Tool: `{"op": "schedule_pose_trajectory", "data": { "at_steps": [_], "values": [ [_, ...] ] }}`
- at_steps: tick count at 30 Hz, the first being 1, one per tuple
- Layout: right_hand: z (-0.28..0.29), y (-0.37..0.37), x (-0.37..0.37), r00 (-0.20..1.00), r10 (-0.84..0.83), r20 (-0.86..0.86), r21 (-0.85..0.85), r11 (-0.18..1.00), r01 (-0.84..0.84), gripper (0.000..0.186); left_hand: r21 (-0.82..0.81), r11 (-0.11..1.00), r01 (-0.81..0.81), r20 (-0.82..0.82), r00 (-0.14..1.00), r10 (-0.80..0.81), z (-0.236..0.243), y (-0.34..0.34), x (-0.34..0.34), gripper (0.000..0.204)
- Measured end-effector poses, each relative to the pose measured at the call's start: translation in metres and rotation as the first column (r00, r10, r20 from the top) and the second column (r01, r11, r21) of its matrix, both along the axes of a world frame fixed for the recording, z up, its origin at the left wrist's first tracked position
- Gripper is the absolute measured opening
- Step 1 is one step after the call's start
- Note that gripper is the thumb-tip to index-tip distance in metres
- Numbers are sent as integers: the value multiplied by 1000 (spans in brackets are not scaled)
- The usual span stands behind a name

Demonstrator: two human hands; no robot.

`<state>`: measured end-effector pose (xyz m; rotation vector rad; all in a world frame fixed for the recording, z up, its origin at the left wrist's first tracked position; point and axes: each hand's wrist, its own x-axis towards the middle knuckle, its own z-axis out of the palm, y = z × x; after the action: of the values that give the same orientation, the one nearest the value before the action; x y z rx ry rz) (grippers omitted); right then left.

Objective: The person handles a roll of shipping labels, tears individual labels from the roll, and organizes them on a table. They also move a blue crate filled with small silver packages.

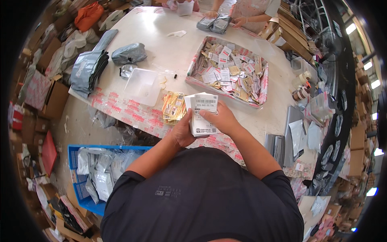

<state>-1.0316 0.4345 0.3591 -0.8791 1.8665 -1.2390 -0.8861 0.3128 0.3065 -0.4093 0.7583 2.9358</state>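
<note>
One table: spreads before you, pale on top, red-printed along its near edge.
Blue crate: near left, below tabletop height, loaded with silvery packages.
Shallow tray: beyond your hands to the right, heaped with paper slips.
Left hand: grasping the label stack, curled around its left side.
Right hand: grasping the stack's right side, your thumb over its face.
Label stack: between your hands, at the table's near edge; probably light, bendable, its sheets apt to slide; hold both long edges.
Yellow cards: piled just left of the stack.
</note>
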Motion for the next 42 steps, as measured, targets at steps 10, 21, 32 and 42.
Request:
{"op": "schedule_pose_trajectory", "data": {
  "at_steps": [10,21,32,42],
  "values": [
    [-9,37,-2,949,-244,199,-243,926,289,41,11,990,-142,170,976,138,-16,18,-7,72],
    [-10,71,-29,851,-373,-369,-460,869,182,48,81,996,38,122,991,-48,-9,40,-31,76],
    [-15,99,-54,455,-97,-885,-318,841,-438,59,205,918,341,64,931,-360,54,54,-31,82],
    [-18,96,-23,641,82,763,-220,965,139,63,-430,898,92,141,989,-35,22,32,-31,73]
  ]
}}
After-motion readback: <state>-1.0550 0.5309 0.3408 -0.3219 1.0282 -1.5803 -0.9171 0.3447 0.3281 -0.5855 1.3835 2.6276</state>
